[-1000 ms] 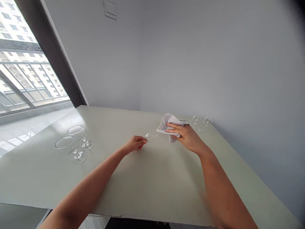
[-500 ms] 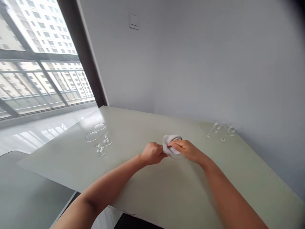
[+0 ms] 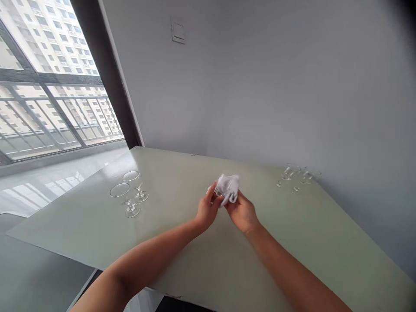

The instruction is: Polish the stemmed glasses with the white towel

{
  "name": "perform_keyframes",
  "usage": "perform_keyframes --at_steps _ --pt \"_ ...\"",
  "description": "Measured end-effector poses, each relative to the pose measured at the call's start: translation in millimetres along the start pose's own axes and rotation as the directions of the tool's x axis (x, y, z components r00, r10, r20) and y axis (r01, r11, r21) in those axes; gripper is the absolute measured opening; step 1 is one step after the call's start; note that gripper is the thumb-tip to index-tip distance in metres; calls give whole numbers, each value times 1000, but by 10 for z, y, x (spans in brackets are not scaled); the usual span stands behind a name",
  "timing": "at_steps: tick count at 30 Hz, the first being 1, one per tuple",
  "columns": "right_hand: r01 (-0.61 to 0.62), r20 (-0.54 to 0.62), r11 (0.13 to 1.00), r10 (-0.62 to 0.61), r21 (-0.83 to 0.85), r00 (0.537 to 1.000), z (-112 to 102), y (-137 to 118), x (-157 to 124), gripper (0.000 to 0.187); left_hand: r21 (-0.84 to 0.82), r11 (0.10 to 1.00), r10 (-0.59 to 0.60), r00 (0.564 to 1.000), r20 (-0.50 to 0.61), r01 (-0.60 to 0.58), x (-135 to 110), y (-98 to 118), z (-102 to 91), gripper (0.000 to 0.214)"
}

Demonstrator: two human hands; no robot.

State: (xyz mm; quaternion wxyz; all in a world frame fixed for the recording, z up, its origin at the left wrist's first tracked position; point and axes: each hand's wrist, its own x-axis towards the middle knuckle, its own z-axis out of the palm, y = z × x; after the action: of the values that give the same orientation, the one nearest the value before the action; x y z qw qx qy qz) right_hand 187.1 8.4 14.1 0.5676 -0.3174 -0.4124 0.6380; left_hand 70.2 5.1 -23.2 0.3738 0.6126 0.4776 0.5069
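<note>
A crumpled white cloth (image 3: 229, 187) is held above the middle of the table. My right hand (image 3: 242, 211) grips it from below and the right, fingers partly hidden behind it. Close on the left, my left hand (image 3: 208, 209) is closed, thumb and fingers pinched around a clear glass (image 3: 220, 193). Only a small shiny part of that glass shows, since cloth and fingers cover the rest. Both hands nearly touch at the cloth.
Two stemmed glasses (image 3: 132, 209) stand upright on the left of the pale table (image 3: 182, 255). More clear glasses (image 3: 290, 171) stand at the far right by the wall. A chair (image 3: 35, 277) is at the lower left, and a window (image 3: 58, 108) lies beyond.
My right hand has turned from lying over the cloth to gripping it from below. The cloth is bunched and slightly higher; my left hand has turned more upright. The view shifted slightly.
</note>
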Motion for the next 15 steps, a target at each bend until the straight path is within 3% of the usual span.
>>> perform_keyframes --at_steps 4,7,13,15 --pt "35 38 997 -32 -73 999 75 154 -125 38 -56 998 24 993 -119 -31 -12 -27 26 48" --pt "7 72 994 0 -108 997 38 218 -134 37 -46 998 24 990 -139 -31 -37 -79 49 48" --pt "-188 136 979 198 -84 971 -155 220 -52 37 -30 999 -10 1000 -15 9 -7 -92 11 44" --pt "-264 86 964 264 -17 961 -214 211 -20 32 -139 985 -91 990 106 106 45 -64 -48 43"
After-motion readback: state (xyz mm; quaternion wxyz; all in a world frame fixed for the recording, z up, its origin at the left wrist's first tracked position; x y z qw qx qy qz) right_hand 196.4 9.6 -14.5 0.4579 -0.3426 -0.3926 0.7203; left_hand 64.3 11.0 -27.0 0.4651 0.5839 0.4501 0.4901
